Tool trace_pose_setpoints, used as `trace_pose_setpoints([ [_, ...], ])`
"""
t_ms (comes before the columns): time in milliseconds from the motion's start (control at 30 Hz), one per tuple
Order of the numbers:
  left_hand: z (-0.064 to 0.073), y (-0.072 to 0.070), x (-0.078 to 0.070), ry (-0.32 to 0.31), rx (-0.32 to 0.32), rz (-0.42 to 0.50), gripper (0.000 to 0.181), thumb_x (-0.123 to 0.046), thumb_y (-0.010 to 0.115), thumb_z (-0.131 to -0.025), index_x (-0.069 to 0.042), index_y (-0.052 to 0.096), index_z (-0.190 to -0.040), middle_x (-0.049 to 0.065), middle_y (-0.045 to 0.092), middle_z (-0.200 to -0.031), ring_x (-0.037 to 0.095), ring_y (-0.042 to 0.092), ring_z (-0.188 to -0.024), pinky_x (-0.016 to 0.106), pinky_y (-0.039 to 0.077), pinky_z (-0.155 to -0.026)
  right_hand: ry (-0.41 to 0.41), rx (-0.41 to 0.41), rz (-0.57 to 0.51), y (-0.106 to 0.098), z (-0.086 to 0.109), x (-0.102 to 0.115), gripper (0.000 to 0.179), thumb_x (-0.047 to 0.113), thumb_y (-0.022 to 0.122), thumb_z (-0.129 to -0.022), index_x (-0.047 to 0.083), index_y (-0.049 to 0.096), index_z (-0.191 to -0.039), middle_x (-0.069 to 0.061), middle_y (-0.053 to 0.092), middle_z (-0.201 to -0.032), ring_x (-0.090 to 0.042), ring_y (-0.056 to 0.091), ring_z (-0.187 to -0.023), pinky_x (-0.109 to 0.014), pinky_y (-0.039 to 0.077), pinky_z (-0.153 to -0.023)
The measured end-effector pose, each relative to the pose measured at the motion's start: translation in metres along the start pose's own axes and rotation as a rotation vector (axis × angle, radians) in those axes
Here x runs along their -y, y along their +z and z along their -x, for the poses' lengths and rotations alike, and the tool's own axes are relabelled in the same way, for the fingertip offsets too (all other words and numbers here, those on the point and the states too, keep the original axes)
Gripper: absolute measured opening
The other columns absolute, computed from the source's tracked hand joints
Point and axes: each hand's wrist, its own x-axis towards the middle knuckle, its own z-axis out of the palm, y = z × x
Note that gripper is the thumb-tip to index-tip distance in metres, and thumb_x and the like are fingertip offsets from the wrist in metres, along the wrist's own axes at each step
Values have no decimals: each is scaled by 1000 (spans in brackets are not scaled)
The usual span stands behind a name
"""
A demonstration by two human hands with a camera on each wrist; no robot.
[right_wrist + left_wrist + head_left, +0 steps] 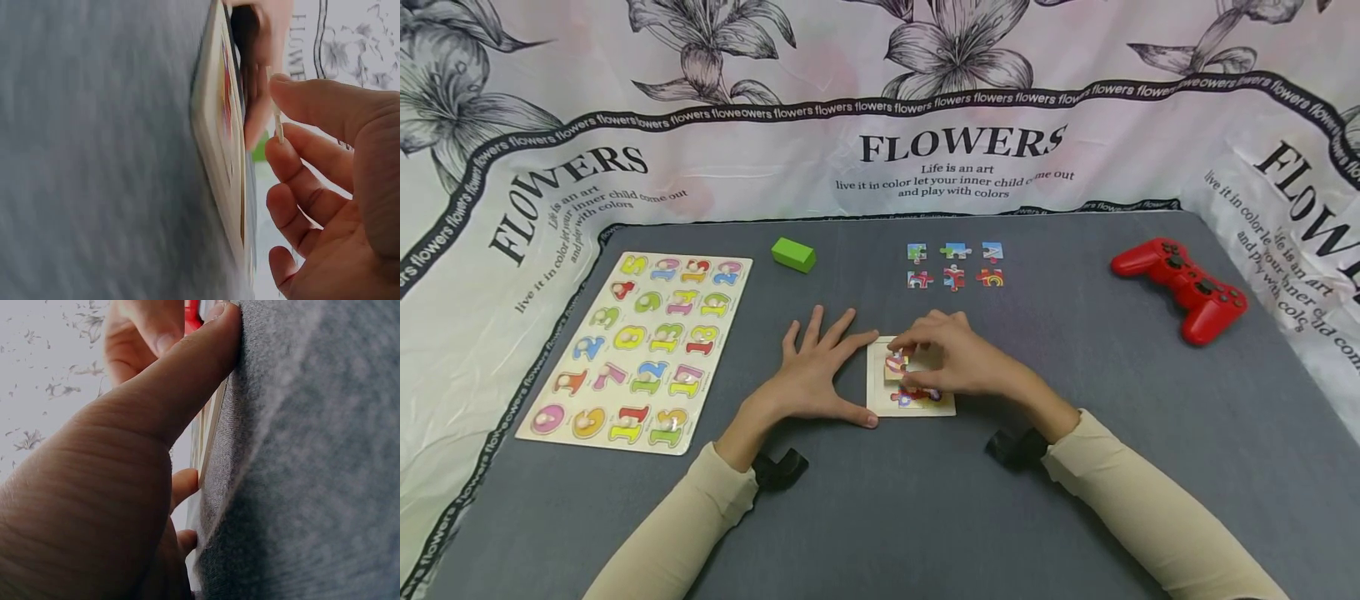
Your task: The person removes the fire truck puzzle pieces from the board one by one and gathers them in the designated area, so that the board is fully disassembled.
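Note:
A small wooden puzzle tray [874, 385] lies in front of me, with colourful pieces [910, 399] along its lower part. My left hand [811, 377] is spread flat at its left side, thumb and index fingertip touching the tray's edge. Above the tray, my right hand [964, 360] pinches a thin jigsaw piece [277, 122] between thumb and fingers. In the right wrist view that piece is seen edge-on, raised off the tray. The right hand's fingers cover part of the tray in the head view.
Several loose jigsaw pieces [954, 251] lie in two rows beyond the tray. A number board [706, 367] is at left, a green block [793, 255] behind the left hand, and a red game controller [1180, 287] at right. A flower-printed sheet [760, 167] borders the grey table.

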Motion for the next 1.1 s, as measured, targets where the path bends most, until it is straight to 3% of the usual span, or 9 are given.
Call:
trace_pose_setpoints([
  [233, 1, -1, 1, 4, -1, 13, 116, -69, 85, -65, -36, 30, -161, 4, 5, -174, 41, -16, -158, 70, -11, -119, 35, -72, 21, -16, -3, -22, 39, 22, 85, -84, 15, 75, -121, 4, 72, -101, -18, 54, -92, -41, 23, -83],
  [433, 1, 1, 2, 3, 2, 16, 115, -69, 85, -65, -36, 31, -160, 4, 5, -174, 41, -17, -158, 70, -11, -119, 87, -127, 14, -25, -7, -39, 40, 18, 86, -82, 12, 75, -120, -2, 74, -104, -22, 54, -100, -44, 30, -91],
  [600, 2, 0, 1, 3, 6, 20, 114, -69, 85, -65, -36, 31, -160, 4, 5, -174, 43, -17, -157, 71, -11, -118, 95, -119, 44, -29, -14, -48, 40, 17, 85, -82, 9, 75, -121, -6, 73, -102, -25, 54, -101, -43, 37, -90],
  [733, 2, -1, 0, 5, 7, 17, 114, -69, 85, -65, -37, 31, -160, 4, 5, -174, 43, -17, -157, 71, -10, -118, 113, -103, 100, -31, -19, -51, 40, 20, 84, -84, 11, 75, -121, -6, 71, -102, -25, 51, -99, -44, 34, -88],
  [967, 3, -1, 0, 12, 2, 24, 113, -69, 85, -65, -36, 31, -160, 5, 6, -174, 43, -16, -157, 71, -10, -118, 160, -52, 189, -30, -24, -51, 40, 25, 82, -86, 14, 74, -124, -7, 71, -117, -26, 47, -99, -51, 27, -87],
  [1100, 2, 0, 1, 6, -2, 23, 113, -69, 85, -65, -37, 31, -160, 4, 6, -174, 42, -16, -157, 71, -10, -118, 171, -51, 204, -29, -25, -52, 40, 25, 81, -87, 15, 73, -125, -6, 70, -111, -27, 46, -100, -53, 28, -88],
])
